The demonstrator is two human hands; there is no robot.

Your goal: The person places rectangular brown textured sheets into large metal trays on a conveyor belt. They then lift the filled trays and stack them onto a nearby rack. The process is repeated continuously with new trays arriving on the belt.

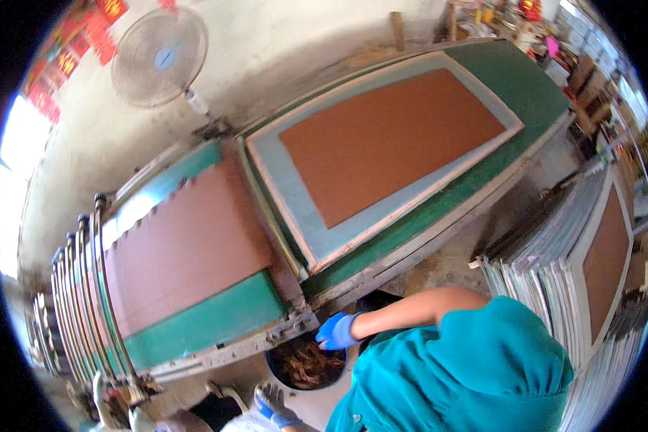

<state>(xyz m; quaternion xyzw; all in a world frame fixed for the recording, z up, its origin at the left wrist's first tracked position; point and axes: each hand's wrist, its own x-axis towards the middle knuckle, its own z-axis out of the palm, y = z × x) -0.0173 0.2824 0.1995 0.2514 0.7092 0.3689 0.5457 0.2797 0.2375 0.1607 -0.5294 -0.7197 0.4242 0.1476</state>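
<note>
My right hand (336, 332), in a blue glove, reaches over a dark bucket (344, 365) holding brown scraps (311, 363), close to the front rail of the long green machine table. Its fingers hang loosely apart, with nothing seen in them. My left hand (272, 405), in a blue glove with grey on it, is low near the bottom edge, beside the bucket; its fingers look spread and hold nothing visible. Ahead, a framed pale-blue screen (288, 180) bears a brown rectangular sheet (396, 140). To its left, a pinkish-brown sheet (187, 252) lies on a green bed (216, 320).
Metal rods (97, 288) cross the bed's left end. A stack of framed panels (529, 288) stands at right, the outermost with a brown face (606, 259). A fan (162, 57) stands by the wall, near red paper decorations (68, 61). Cluttered goods (583, 72) fill the far right.
</note>
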